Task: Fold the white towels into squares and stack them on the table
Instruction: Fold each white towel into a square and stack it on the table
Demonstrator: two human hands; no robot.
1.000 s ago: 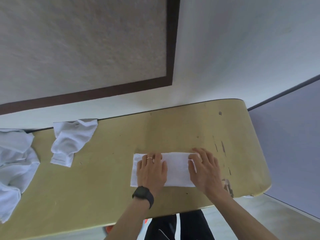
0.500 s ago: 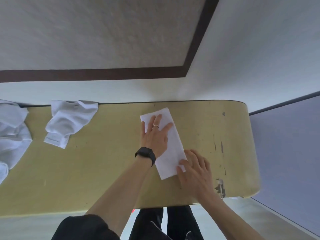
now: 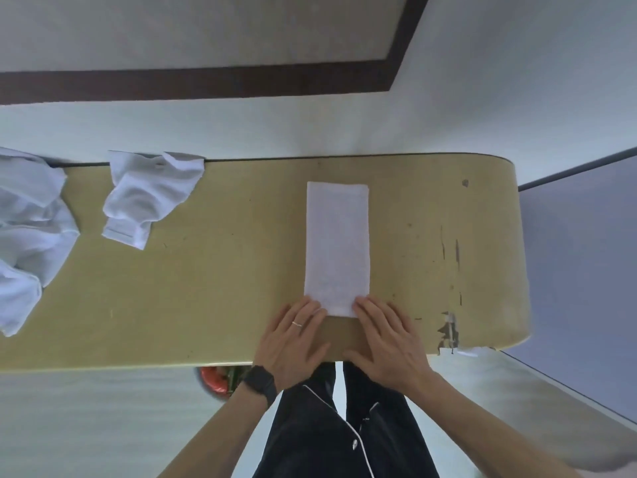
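A white towel (image 3: 336, 246), folded into a long strip, lay flat on the table (image 3: 206, 305), stretching away from both hands. The left hand (image 3: 293, 336) and right hand (image 3: 389, 336) were flat and open, fingertips touching its near corners. Soft, light and limp, it looked easiest to pinch there. Crumpled towels (image 3: 148, 198) lay well beyond the left hand.
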